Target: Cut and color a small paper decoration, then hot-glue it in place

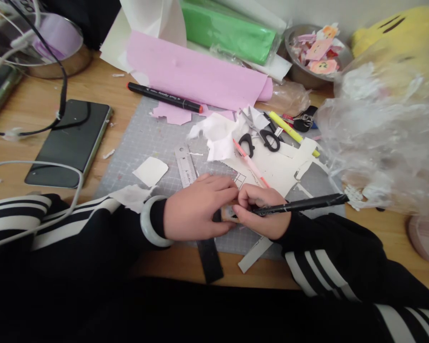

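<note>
one blk pen (303,203) gripped by r fingers (252,192); l fingers (224,196) pinch pc (229,213), mostly hidden

Black marker (164,97), "Touch" lettering (the rest blurred)

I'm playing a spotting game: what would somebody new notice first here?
Probably the bright green pack at the top middle, behind the pink sheet. Next might come the yellow thing in the top right corner, partly behind clear plastic. Near the middle, the right hand holds a black pen beside the left hand.
</note>
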The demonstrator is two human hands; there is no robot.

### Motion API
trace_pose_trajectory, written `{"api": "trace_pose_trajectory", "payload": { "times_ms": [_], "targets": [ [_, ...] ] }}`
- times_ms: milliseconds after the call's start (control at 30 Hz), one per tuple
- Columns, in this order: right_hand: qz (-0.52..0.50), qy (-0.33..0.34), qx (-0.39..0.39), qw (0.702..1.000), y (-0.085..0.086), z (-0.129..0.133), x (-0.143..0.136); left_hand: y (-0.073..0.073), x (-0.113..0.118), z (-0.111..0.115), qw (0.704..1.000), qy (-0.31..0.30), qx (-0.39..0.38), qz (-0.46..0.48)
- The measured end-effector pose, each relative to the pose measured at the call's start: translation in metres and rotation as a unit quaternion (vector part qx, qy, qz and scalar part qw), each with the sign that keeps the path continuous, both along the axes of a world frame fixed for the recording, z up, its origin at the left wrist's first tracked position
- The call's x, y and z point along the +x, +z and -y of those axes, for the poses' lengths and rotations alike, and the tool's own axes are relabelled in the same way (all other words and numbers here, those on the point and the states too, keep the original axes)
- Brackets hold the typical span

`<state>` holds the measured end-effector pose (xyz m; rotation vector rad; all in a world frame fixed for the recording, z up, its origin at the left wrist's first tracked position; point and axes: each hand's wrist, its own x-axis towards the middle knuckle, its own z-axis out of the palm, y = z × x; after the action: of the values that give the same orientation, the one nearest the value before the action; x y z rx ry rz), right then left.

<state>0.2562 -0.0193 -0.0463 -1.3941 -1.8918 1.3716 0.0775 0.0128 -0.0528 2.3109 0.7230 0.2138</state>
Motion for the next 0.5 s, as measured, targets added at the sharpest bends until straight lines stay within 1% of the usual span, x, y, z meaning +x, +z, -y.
{"api": "trace_pose_trajectory", "payload": {
  "times_ms": [500],
  "targets": [
    [0.004, 0.005, -0.001, 1.000, 0.0002, -0.0002, 0.0006, 0.0006, -0.0006, -0.0002, 1.000, -0.005, 0.003, 0.002]
  ]
}}
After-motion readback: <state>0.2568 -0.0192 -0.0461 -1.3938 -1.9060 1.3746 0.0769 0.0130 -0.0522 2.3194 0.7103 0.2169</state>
